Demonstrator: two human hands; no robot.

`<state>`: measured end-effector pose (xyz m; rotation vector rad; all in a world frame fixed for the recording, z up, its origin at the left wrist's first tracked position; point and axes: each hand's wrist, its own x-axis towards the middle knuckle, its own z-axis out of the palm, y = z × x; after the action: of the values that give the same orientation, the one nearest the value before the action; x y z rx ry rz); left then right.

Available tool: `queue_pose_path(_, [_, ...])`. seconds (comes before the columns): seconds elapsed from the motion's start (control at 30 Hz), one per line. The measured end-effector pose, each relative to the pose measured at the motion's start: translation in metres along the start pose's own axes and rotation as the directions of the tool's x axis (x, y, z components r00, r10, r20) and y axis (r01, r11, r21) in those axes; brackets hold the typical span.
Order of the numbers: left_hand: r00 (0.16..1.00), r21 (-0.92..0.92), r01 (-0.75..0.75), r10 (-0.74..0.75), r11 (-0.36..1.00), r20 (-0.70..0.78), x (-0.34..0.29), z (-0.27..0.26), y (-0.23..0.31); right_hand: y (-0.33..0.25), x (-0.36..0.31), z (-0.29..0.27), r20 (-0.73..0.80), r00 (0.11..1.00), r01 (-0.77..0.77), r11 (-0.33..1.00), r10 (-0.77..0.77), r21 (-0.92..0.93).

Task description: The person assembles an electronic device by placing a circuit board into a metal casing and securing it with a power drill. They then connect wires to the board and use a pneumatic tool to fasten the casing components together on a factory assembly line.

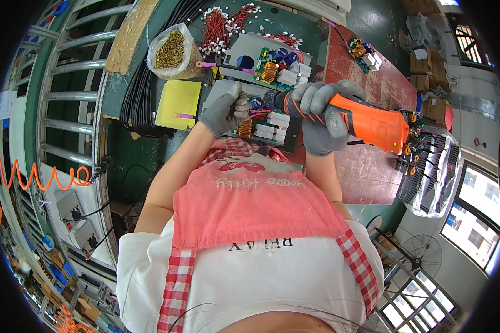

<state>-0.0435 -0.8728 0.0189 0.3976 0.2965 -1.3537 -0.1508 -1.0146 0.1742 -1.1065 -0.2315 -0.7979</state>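
Clock dirs run from view ctr. We have our L hand (226,112) at 11, grey-gloved, fingers curled in and thumb up, over the edge of the near grey panel (222,92); we can't tell if it pinches anything. Our R hand (325,114), same glove type, is at 2, fingers wrapped firmly round the orange power driver (375,125), body btwn 2 & 3, black chuck (272,100) aimed approx 9–10, just beside the L hand. We can't see if its bit touches anything.

Under the chuck, at 1, we've got the near circuit board (269,125) w/ copper coil and white blocks, partly hidden. A lead w/ pink lug (184,116) pokes out just L of the L hand, at 10–11. Far circuit board (283,69), similar, sits on its own grey panel btwn 12 & 1.

Around: bag of brass-coloured screws (170,51) at 11, yellow sheets (178,104) btwn 10 & 11, black cables (140,102) at 10, red wires w/ white plugs (219,29) near 12. On the worn red tabletop (366,180) at 3, a third board (365,54) lies btwn 1 & 2; more boards in clear plastic (433,166) at 3.
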Motion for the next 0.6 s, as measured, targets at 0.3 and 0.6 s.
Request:
queue_pose_path(0.3, [0.996, -0.057, 0.093, -0.092, 0.994, 0.013, 0.006, -0.011, -0.003, 0.017, 0.005, -0.004, -0.03, 0.999, -0.042, 0.999, 0.041, -0.012])
queue_pose_path(0.6, [0.904, 0.456, -0.119, 0.286, 0.882, -0.318, 0.005, -0.025, 0.001, 0.085, 0.013, -0.05, -0.153, 0.986, -0.113, 0.946, 0.069, -0.304])
